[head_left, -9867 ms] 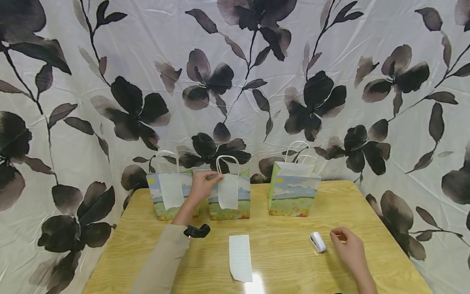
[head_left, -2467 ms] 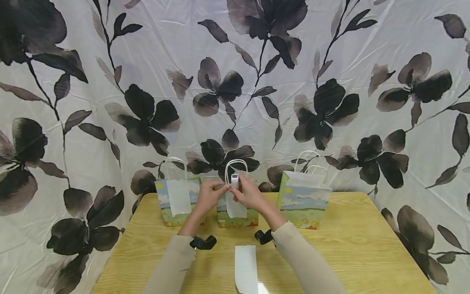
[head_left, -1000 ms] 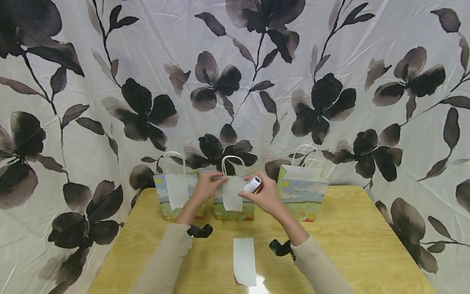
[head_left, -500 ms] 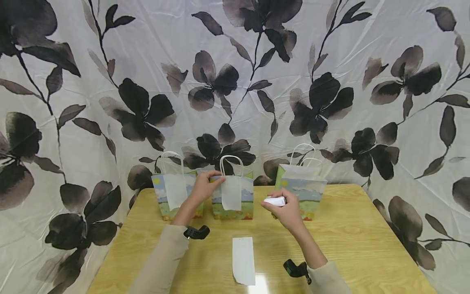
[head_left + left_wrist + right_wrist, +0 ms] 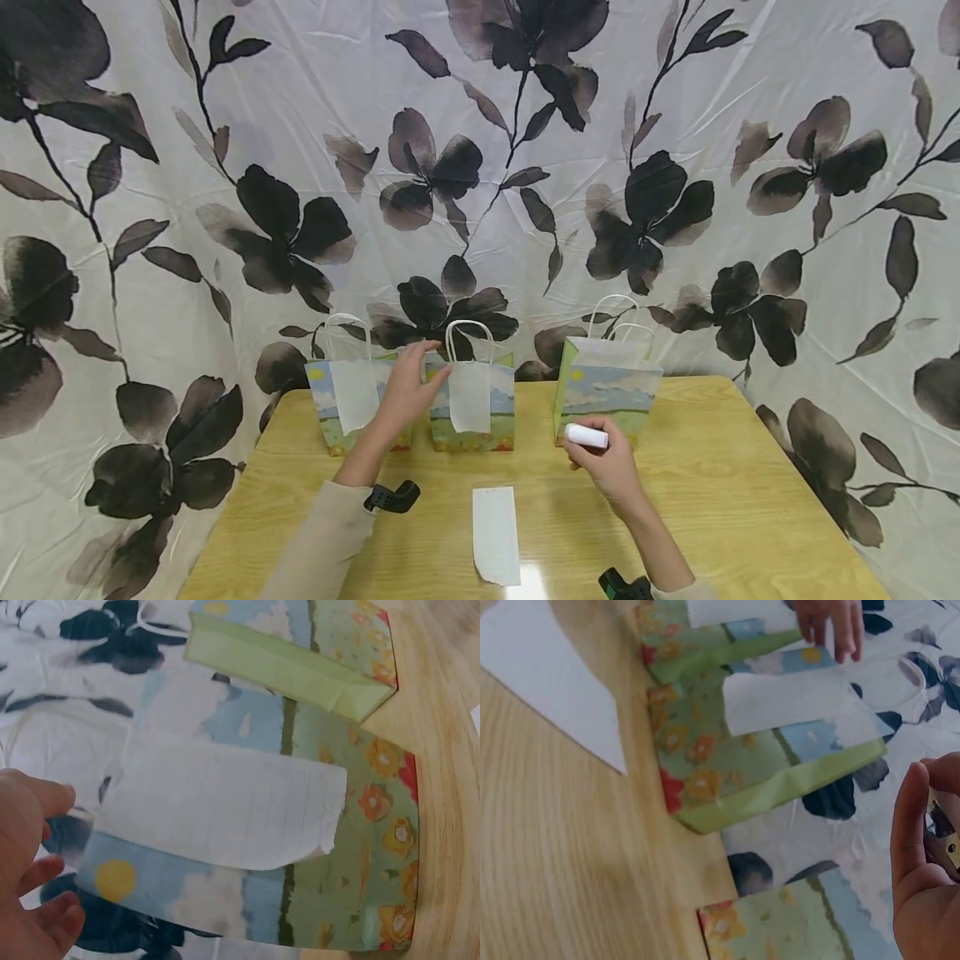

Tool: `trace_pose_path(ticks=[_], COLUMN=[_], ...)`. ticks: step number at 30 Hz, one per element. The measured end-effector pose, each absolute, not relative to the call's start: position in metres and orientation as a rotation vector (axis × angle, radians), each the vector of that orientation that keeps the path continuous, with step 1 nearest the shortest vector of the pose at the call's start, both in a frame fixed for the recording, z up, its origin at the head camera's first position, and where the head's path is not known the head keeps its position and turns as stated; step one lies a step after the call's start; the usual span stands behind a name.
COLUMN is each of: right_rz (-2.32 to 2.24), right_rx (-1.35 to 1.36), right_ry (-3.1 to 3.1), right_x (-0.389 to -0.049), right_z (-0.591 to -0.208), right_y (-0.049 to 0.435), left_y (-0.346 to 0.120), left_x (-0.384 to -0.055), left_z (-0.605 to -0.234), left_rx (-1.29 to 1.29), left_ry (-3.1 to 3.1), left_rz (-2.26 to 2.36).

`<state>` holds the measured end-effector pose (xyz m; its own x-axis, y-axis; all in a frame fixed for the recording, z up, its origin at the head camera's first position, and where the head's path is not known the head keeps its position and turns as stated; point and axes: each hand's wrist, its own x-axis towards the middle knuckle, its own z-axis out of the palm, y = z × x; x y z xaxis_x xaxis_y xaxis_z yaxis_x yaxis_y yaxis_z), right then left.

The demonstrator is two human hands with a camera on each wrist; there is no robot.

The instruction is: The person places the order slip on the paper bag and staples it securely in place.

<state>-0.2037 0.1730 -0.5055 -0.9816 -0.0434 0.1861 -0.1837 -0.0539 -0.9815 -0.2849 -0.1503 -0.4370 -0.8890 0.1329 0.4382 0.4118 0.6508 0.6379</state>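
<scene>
Head view: keeps nothing in the left hand (image 5: 405, 387), fingers loosely parted, at the middle bag's (image 5: 502, 400) upper left corner; grips a white stapler (image 5: 587, 436) in the right hand (image 5: 613, 471), nearer than the middle bag and to its right. Beyond, shows a paper slip (image 5: 470, 400) on the middle bag's front, left bag (image 5: 322, 392) and right bag (image 5: 611, 387) either side of it, loose paper (image 5: 496, 536) before it on the desk (image 5: 431, 525).
</scene>
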Motion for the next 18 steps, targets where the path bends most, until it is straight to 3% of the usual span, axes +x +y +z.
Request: trace_pose_path(ticks=[7,18], right_rz=[1.979,1.502], right_rx=[0.193,0.060], right_ry=[-2.221,-2.380], right_x=[-0.196,-0.176], right_z=[-0.511,-0.527], right_y=[0.185,0.211], left_y=[-0.147,-0.169], left_x=[-0.259,-0.209], left_z=[-0.435,-0.497], left_rx=[-0.494,-0.473], left_ry=[-2.414,-2.375], left_rz=[-0.959,-1.179])
